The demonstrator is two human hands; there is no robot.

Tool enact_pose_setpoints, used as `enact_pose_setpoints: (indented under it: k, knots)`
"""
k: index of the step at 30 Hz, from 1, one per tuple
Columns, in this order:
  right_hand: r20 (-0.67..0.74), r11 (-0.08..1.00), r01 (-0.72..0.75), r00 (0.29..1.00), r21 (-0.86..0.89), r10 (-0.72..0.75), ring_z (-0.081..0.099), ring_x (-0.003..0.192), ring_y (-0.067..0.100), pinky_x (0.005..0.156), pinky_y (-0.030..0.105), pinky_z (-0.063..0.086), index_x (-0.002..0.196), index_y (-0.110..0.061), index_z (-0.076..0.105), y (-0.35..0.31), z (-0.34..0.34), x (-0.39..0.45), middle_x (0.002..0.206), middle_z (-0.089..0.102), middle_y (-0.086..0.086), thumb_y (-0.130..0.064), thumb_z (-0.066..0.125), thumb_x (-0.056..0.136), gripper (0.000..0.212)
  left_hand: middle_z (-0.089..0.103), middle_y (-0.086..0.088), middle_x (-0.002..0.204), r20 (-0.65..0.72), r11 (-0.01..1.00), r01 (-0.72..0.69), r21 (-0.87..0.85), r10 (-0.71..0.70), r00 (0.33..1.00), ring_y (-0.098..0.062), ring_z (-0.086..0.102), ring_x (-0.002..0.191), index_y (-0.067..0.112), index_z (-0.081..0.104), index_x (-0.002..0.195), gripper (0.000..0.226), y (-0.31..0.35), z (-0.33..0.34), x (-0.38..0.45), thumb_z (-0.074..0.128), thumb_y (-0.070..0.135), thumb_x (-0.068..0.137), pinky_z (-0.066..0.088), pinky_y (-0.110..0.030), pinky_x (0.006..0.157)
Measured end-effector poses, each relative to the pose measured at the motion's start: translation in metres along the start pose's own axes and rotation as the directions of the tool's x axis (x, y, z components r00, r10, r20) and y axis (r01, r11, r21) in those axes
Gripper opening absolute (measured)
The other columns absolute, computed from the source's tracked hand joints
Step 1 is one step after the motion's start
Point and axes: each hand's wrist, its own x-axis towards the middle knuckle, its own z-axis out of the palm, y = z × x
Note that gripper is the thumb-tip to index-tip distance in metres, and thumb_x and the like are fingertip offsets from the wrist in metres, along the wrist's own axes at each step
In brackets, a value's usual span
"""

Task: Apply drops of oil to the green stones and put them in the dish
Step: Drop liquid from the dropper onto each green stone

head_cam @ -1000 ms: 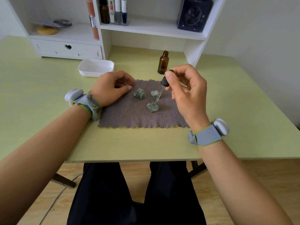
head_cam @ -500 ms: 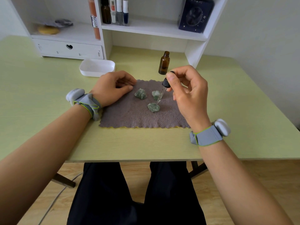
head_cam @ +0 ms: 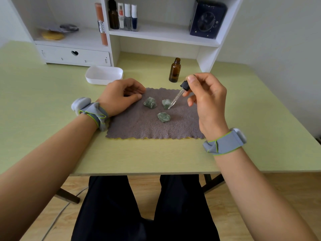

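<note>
Right hand [head_cam: 206, 100] pinches the dropper [head_cam: 178, 94] over three stones [head_cam: 163, 117] on the cloth [head_cam: 152, 126], left hand [head_cam: 119, 96] loosely curled, empty; stones look hard, light, likely oil-slick, so pinch their rough edges.

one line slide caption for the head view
Right hand aims a glass dropper at a green stone on a grey cloth.

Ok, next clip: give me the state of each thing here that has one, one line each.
amber bottle: upright on the table, cap off.
dropper: out of the bottle, tilted, tip at the far right stone.
right hand: pinching the dropper's bulb.
left hand: curled, resting on the cloth's edge, holding nothing.
green stones: three, all on the cloth.
white dish: no stones visible inside.
drawer: closed.
</note>
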Motion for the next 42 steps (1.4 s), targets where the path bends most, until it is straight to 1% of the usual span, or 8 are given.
enact_pose_setpoints:
  k: [8, 13, 18, 24, 28, 33, 37, 42]
  knots:
    - [-0.046, 0.937, -0.29, 0.951, 0.193, 0.304, 0.06, 0.055, 0.014, 0.045, 0.024, 0.039, 0.087, -0.007, 0.065, -0.006, 0.006, 0.007, 0.074, 0.069, 0.003, -0.009, 0.066, 0.096, 0.01, 0.072, -0.004, 0.1, 0.001, 1.0, 0.004, -0.007, -0.004, 1.0, -0.017, 0.068, 0.096, 0.01, 0.069, 0.106, 0.021, -0.002, 0.0, 0.0, 0.064, 0.004, 0.086, 0.052, -0.025, 0.094]
    - [-0.019, 0.806, -0.46, 0.864, 0.374, 0.502, 0.059, 0.056, 0.015, 0.043, 0.021, 0.038, 0.085, -0.011, 0.064, -0.006, 0.014, 0.014, 0.074, 0.068, 0.005, -0.011, 0.065, 0.097, 0.012, 0.072, -0.005, 0.101, 0.002, 1.0, 0.004, -0.009, -0.004, 1.0, -0.016, 0.068, 0.096, 0.01, 0.069, 0.106, 0.021, -0.002, -0.001, 0.001, 0.065, 0.005, 0.086, 0.052, -0.022, 0.092]
    - [-0.026, 0.701, -0.507, 0.801, 0.502, 0.599, 0.059, 0.057, 0.013, 0.04, 0.02, 0.037, 0.085, -0.009, 0.062, -0.004, 0.018, 0.031, 0.073, 0.064, 0.006, -0.012, 0.063, 0.098, 0.013, 0.072, -0.004, 0.099, 0.001, 1.0, 0.0, -0.001, 0.0, 1.0, -0.014, 0.068, 0.093, 0.011, 0.069, 0.106, 0.021, -0.003, 0.0, 0.001, 0.065, 0.005, 0.086, 0.051, -0.015, 0.089]
    - [-0.187, 0.726, -0.405, 0.79, 0.556, 0.584, 0.058, 0.057, 0.011, 0.04, 0.019, 0.036, 0.089, -0.01, 0.062, -0.001, 0.019, 0.068, 0.073, 0.065, 0.003, -0.013, 0.061, 0.1, 0.012, 0.072, -0.005, 0.099, -0.003, 1.0, 0.005, -0.011, -0.005, 1.0, -0.015, 0.068, 0.093, 0.009, 0.069, 0.106, 0.021, -0.001, -0.001, 0.001, 0.064, 0.004, 0.086, 0.051, -0.015, 0.088]
    - [-0.341, 0.849, -0.314, 0.814, 0.424, 0.471, 0.061, 0.052, 0.011, 0.042, 0.021, 0.037, 0.082, -0.012, 0.061, 0.002, 0.025, 0.098, 0.074, 0.067, 0.004, -0.014, 0.062, 0.1, 0.018, 0.072, -0.004, 0.099, 0.001, 1.0, 0.0, -0.015, 0.0, 1.0, -0.013, 0.067, 0.092, 0.009, 0.069, 0.106, 0.021, -0.001, -0.002, 0.001, 0.064, 0.004, 0.087, 0.05, -0.012, 0.086]
    - [-0.433, 0.961, -0.176, 0.864, 0.215, 0.255, 0.062, 0.056, 0.014, 0.045, 0.024, 0.039, 0.083, -0.013, 0.061, 0.005, 0.034, 0.122, 0.075, 0.068, 0.003, -0.017, 0.062, 0.098, 0.016, 0.072, -0.004, 0.097, -0.002, 1.0, -0.004, -0.021, 0.004, 1.0, -0.012, 0.067, 0.09, 0.009, 0.069, 0.105, 0.02, -0.003, -0.003, 0.002, 0.064, 0.003, 0.086, 0.05, -0.01, 0.084]
    - [-0.459, 0.989, -0.121, 0.876, 0.09, 0.149, 0.064, 0.057, 0.015, 0.059, 0.03, 0.046, 0.081, -0.015, 0.062, 0.008, 0.038, 0.129, 0.073, 0.068, 0.002, -0.017, 0.064, 0.097, 0.016, 0.072, -0.002, 0.097, 0.004, 1.0, -0.011, -0.029, 0.011, 1.0, -0.013, 0.068, 0.091, 0.008, 0.069, 0.105, 0.02, -0.003, -0.002, 0.002, 0.064, 0.002, 0.086, 0.052, -0.017, 0.087]
    - [-0.481, 0.993, -0.114, 0.87, 0.02, 0.11, 0.065, 0.058, 0.015, 0.064, 0.033, 0.049, 0.077, -0.018, 0.06, 0.016, 0.039, 0.131, 0.072, 0.068, 0.0, -0.018, 0.065, 0.096, 0.02, 0.072, -0.002, 0.097, 0.004, 1.0, -0.016, -0.026, 0.016, 1.0, -0.015, 0.067, 0.092, 0.008, 0.069, 0.105, 0.02, -0.002, -0.003, 0.002, 0.064, 0.002, 0.086, 0.052, -0.019, 0.087]
